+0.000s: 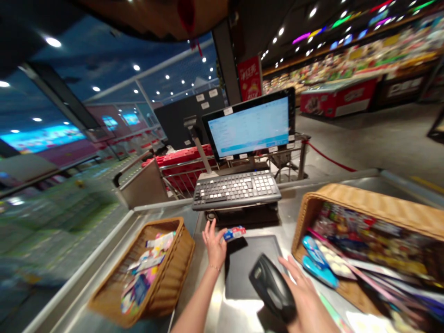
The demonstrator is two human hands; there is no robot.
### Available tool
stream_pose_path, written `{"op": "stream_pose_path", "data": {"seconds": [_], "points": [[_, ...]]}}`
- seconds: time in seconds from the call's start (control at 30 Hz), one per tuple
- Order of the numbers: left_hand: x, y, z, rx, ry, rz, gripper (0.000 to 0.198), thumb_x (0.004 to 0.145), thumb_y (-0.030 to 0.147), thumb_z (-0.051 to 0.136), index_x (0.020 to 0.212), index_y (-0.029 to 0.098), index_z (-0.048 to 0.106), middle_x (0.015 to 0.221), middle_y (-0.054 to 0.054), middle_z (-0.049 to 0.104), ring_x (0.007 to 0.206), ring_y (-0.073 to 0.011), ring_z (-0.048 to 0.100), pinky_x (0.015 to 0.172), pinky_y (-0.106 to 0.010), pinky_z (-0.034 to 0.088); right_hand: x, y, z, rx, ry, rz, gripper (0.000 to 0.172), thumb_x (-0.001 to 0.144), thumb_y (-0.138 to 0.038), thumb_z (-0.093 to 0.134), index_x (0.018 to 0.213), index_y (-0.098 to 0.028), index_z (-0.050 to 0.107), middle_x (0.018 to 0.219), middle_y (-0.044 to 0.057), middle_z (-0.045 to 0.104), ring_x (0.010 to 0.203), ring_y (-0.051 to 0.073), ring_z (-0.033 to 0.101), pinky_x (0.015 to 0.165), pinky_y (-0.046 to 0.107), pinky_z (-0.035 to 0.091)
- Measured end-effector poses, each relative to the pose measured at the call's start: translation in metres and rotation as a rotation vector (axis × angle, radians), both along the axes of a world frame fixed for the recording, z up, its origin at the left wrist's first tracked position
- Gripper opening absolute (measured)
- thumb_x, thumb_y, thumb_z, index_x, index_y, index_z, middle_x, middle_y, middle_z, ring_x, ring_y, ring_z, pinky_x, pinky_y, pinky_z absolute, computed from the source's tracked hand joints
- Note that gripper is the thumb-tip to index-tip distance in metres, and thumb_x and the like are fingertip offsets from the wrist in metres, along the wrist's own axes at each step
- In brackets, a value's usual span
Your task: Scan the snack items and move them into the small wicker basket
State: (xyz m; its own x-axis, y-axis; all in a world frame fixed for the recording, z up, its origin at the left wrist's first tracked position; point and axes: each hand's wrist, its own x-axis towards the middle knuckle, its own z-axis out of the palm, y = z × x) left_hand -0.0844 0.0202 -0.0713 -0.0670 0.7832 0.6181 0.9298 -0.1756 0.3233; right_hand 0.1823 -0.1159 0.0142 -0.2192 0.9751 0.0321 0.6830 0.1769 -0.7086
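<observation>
My left hand pinches a small blue, white and red packet at its fingertips, above the steel counter. My right hand wraps the side of a black handheld barcode scanner, which hangs over a dark flat pad. Between my hands lies that pad. On the left stands a wicker basket holding loose packets. To the right, a larger wicker basket is crammed with colourful packets, and blue items lie at its near side.
A grey keyboard sits beyond the pad, below a lit till monitor. Behind them stand red baskets in a metal rack. A red rope barrier runs to the right, with store shelves beyond.
</observation>
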Motion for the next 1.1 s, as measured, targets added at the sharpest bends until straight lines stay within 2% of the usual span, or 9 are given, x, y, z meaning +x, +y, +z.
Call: {"op": "stream_pose_path", "data": {"seconds": [0.3,0.53,0.73,0.93,1.1], "points": [[-0.016,0.002,0.0,0.023,-0.019,0.036,0.039,0.074,0.004,0.056,0.096,0.029,0.077,0.145,-0.009,0.052,0.142,-0.0347,0.034,0.11,-0.068,0.032,0.001,0.001,0.008,-0.041,-0.109,0.043,0.073,0.062,-0.007,0.054,0.134,-0.02,0.058,0.16,0.015,0.038,0.152,0.036,0.022,0.118,0.063,0.032],[-0.023,0.003,0.004,0.037,-0.021,0.058,0.036,0.077,0.006,0.056,0.094,0.028,0.078,0.143,-0.009,0.054,0.143,-0.0346,0.033,0.11,-0.067,0.032,0.001,0.001,0.009,-0.038,-0.133,0.072,0.07,0.059,-0.007,0.052,0.127,-0.019,0.062,0.158,0.015,0.042,0.152,0.035,0.025,0.118,0.062,0.033],[-0.033,0.001,0.006,0.031,-0.027,0.084,0.036,0.076,0.006,0.056,0.095,0.028,0.077,0.142,-0.009,0.055,0.142,-0.0342,0.033,0.111,-0.066,0.032,0.001,0.003,0.004,-0.022,-0.086,0.054,0.062,0.061,-0.014,0.056,0.123,-0.017,0.064,0.153,0.019,0.048,0.149,0.04,0.028,0.115,0.063,0.037],[-0.044,-0.001,0.005,0.041,-0.05,0.109,0.036,0.077,0.007,0.057,0.097,0.028,0.077,0.144,-0.008,0.053,0.144,-0.0344,0.032,0.111,-0.067,0.031,-0.003,0.005,-0.01,0.012,-0.08,-0.012,0.068,0.052,-0.016,0.062,0.119,-0.026,0.069,0.15,0.015,0.053,0.147,0.04,0.034,0.115,0.058,0.039],[-0.049,-0.002,0.007,0.044,-0.058,0.131,0.033,0.079,0.007,0.057,0.097,0.027,0.077,0.144,-0.009,0.054,0.144,-0.0338,0.032,0.113,-0.066,0.03,-0.007,0.004,-0.009,0.006,0.009,-0.004,0.066,0.059,-0.025,0.059,0.124,-0.02,0.066,0.149,0.019,0.053,0.147,0.04,0.034,0.112,0.058,0.041]]}}
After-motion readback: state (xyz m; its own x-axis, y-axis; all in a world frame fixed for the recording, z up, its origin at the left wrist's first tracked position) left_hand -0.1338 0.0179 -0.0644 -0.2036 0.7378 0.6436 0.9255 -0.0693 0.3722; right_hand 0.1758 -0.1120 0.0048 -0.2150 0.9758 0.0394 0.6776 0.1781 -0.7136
